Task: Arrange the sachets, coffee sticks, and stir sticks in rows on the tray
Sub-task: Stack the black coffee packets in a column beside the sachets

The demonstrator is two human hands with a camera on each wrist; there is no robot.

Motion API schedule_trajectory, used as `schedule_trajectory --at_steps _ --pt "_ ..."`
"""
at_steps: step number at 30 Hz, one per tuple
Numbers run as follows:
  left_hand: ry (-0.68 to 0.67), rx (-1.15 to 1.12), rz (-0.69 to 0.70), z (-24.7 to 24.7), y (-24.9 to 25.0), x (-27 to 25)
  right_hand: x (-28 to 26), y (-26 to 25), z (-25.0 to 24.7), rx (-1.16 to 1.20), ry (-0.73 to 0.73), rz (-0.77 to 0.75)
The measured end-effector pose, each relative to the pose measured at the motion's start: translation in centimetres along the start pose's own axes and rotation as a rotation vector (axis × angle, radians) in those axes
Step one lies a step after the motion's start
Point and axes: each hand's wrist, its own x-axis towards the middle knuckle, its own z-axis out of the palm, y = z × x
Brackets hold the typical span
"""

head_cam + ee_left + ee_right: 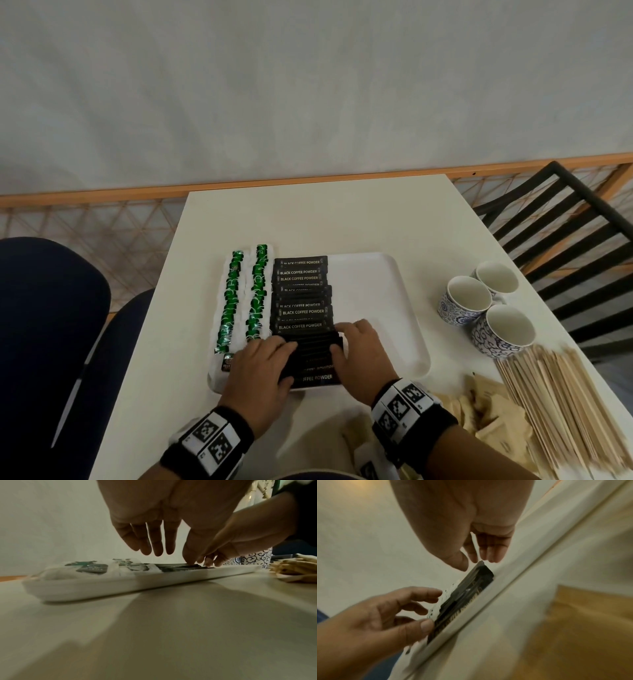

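A: What are the two hands doing on the tray (404, 308)?

B: They bracket the near end of the row of black coffee sticks (303, 311). The left hand (263, 368) lies over the sticks' left ends with fingers straight, and the right hand (359, 353) sets its fingertips at their right ends. Neither grip clenches anything. I judge they are squaring the row.

A: And the sachets?

B: Two rows of green-and-white sachets (245, 298) fill the tray's left side, touching the coffee row. The tray's right half is bare, probably kept for what remains.

A: Which is?

B: Wooden stir sticks (561, 407) lie heaped on the bench (308, 219) at the near right, and tan paper sachets (486, 407) lie beside them, all off the tray. Three patterned cups (486, 305) stand right of the tray.

A: The room?

B: A white bench against a plain pale wall (308, 85), a black slatted chair (565, 222) at the far right and a dark blue seat (48, 308) at the left.
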Motion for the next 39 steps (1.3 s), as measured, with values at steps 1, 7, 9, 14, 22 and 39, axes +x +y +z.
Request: schedule_trajectory --at_steps 1,7,9,14,22,39 --pt "-0.011 0.037 0.031 0.2 0.1 0.0 0.3 0.0 -0.2 0.018 -0.048 0.077" --pt "-0.119 0.163 0.131 2.0 -0.2 -0.7 2.2 -0.6 -0.4 0.097 -0.223 0.176" --pt "-0.157 0.183 0.131 2.4 -0.2 -1.0 2.3 -0.9 -0.2 0.093 -0.259 0.17" --pt "-0.23 0.18 0.143 2.7 -0.4 -0.9 3.0 -1.3 -0.6 0.068 -0.244 0.259" --pt "-0.248 0.151 0.145 3.7 -0.9 -0.9 3.2 -2.7 -2.1 -0.002 -0.32 0.219" --pt "-0.164 0.235 0.173 3.4 -1.1 -0.5 9.8 -3.0 -2.6 0.227 -0.283 0.41"
